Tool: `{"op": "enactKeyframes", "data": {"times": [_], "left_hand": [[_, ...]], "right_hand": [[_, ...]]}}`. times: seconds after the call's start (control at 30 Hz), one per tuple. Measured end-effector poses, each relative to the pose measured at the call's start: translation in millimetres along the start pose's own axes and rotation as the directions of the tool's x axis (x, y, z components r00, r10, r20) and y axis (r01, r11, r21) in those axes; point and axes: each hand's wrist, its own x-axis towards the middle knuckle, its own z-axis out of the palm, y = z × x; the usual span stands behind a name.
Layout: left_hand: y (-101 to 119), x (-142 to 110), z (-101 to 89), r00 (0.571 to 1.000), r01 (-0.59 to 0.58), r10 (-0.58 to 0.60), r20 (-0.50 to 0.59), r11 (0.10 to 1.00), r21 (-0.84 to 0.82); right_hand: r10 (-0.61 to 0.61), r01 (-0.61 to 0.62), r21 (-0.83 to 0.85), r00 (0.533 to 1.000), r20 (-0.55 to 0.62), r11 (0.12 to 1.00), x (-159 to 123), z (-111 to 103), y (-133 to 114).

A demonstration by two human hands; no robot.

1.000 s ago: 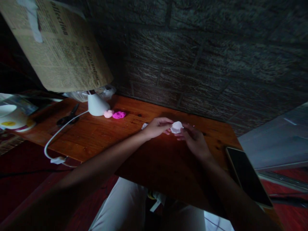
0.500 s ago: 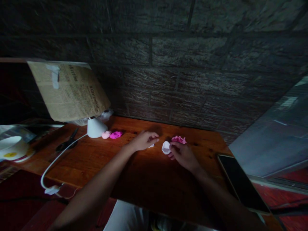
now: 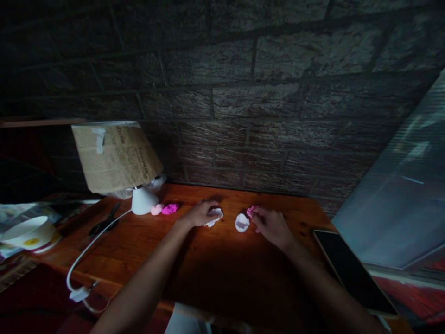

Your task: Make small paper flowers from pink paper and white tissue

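Observation:
My left hand, fingers curled in and thumb down, is closed on a white crumpled piece, perhaps paper, low over the table. The hand hides part of it. To its right, a second white piece, round and hollowed like a small cup, rests on the wooden tabletop. Beside that one, my right hand pinches a pink ruffled piece between thumb and fingers, and most of the piece is covered by them.
At the left stands a lamp with a newsprint shade; its white cord hangs over the front edge. By its base lie a pale pink piece and a magenta piece. Scissors, a white bowl and a dark tablet are also here.
My right hand has let go of the round white piece and now holds the pink ruffled one. More of the white piece at my left hand shows. The view has tilted up slightly.

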Motion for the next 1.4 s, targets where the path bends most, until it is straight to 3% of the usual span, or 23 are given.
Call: {"op": "enactKeyframes", "data": {"times": [0.07, 0.13, 0.23, 0.43, 0.63, 0.7, 0.77, 0.87, 1.0, 1.27, 1.4], "left_hand": [[3.8, 1.3, 3.8, 0.999, -0.028, 0.027, -0.043, 0.999, -0.038], [10.3, 2.2, 7.7, 0.985, -0.138, 0.129, -0.117, 0.987, -0.076], [21.9, 1.0, 12.9, 0.948, -0.318, 0.307, -0.082, 0.924, -0.212], [34.4, -4.8, 22.5, 0.934, -0.325, 0.346, 0.090, 0.927, -0.190], [39.2, -5.1, 32.2, 0.908, -0.392, 0.403, 0.112, 0.913, -0.113], [42.1, -5.3, 32.8, 0.898, -0.414, 0.427, 0.107, 0.902, -0.125], [43.1, -4.7, 33.0, 0.902, -0.410, 0.422, 0.093, 0.903, -0.129], [39.3, -1.3, 35.6, 0.942, -0.330, 0.334, 0.024, 0.939, -0.096], [34.5, 4.1, 42.8, 0.965, -0.262, 0.259, -0.050, 0.961, -0.092], [47.1, 0.2, 50.8, 0.952, -0.307, 0.302, -0.051, 0.941, -0.146], [42.0, 2.6, 52.9, 0.964, -0.261, 0.250, -0.092, 0.956, -0.137]], "right_hand": [[-0.062, 0.062, 0.020, 0.998, 0.019, 0.998, 1.1, -1.2, 1.8], [-0.116, 0.116, -0.012, 0.993, 0.004, 0.993, 2.6, -3.4, 2.4], [-0.130, 0.123, -0.091, 0.989, -0.076, 0.988, 5.1, -9.3, 2.1], [-0.154, 0.112, -0.180, 0.960, -0.235, 0.977, 7.5, -23.7, 1.0], [-0.159, 0.126, -0.152, 0.961, -0.226, 0.980, 9.8, -35.7, 2.9], [-0.142, 0.111, -0.120, 0.947, -0.289, 0.987, 10.6, -41.0, 5.8], [-0.086, 0.069, -0.056, 0.918, -0.387, 0.996, 11.4, -45.6, 10.1], [-0.005, 0.012, 0.012, 0.894, -0.448, 1.000, 12.3, -48.9, 16.7], [0.028, -0.032, -0.002, 0.890, -0.455, 0.999, 12.8, -45.5, 21.3], [-0.020, -0.007, -0.066, 0.916, -0.400, 0.998, 15.4, -36.5, 33.1], [0.025, -0.069, -0.094, 0.916, -0.400, 0.993, 16.8, -31.0, 44.1]]}}
